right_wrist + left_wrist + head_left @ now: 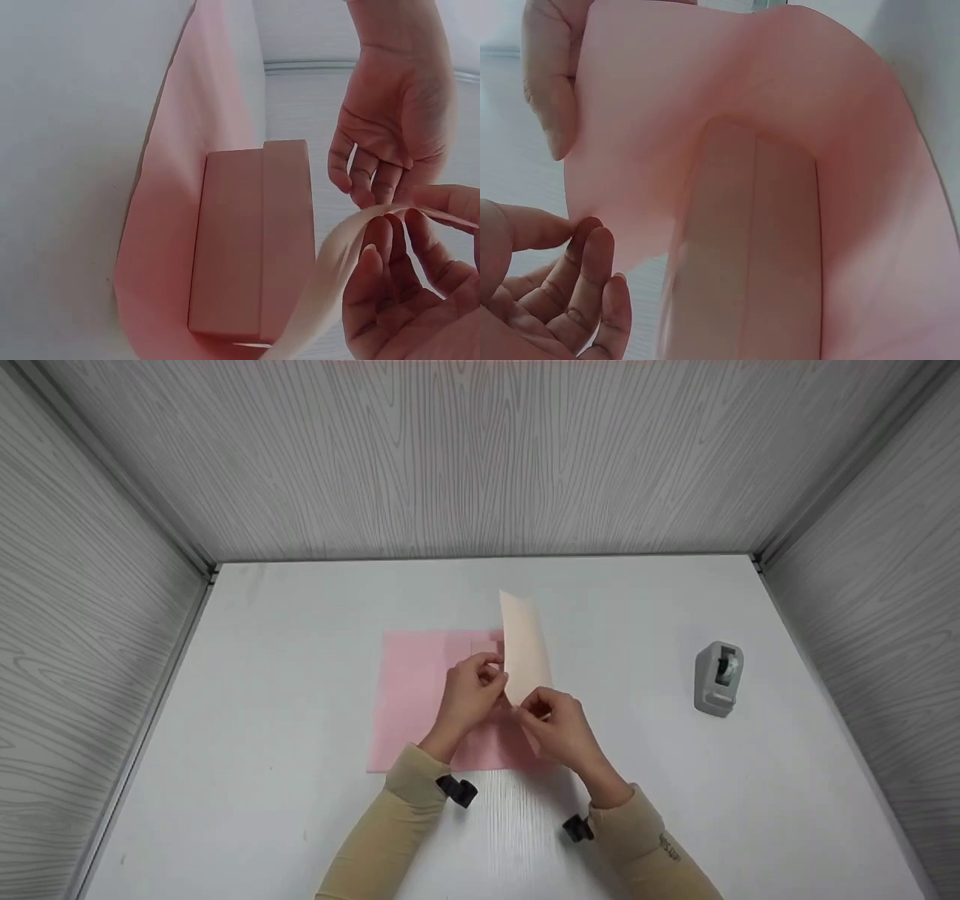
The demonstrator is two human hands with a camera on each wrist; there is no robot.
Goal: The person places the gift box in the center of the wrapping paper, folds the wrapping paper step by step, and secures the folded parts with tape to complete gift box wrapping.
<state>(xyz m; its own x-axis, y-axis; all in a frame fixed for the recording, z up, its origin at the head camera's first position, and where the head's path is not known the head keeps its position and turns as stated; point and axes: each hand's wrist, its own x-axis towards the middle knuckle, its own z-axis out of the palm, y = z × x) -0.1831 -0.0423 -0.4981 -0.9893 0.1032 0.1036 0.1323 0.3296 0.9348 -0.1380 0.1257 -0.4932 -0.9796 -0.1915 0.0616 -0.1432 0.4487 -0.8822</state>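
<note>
White tabletop (300, 735) enclosed by grey wood-grain walls. Fingers of the right hand (559, 727) pinch the near edge of the pink wrapping sheet (412, 690), lifting one flap upright; fingers of the left hand (469, 697), curled, pinch the same flap beside them. Beneath the flap, a pink box (251, 240) rests on the sheet. A grey tape dispenser (718, 678) stands well right of the sheet.

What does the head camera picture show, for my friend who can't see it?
Two hands, the left hand and the right hand, lift one side of a pink paper sheet on a white table. A grey tape dispenser stands to the right.
</note>
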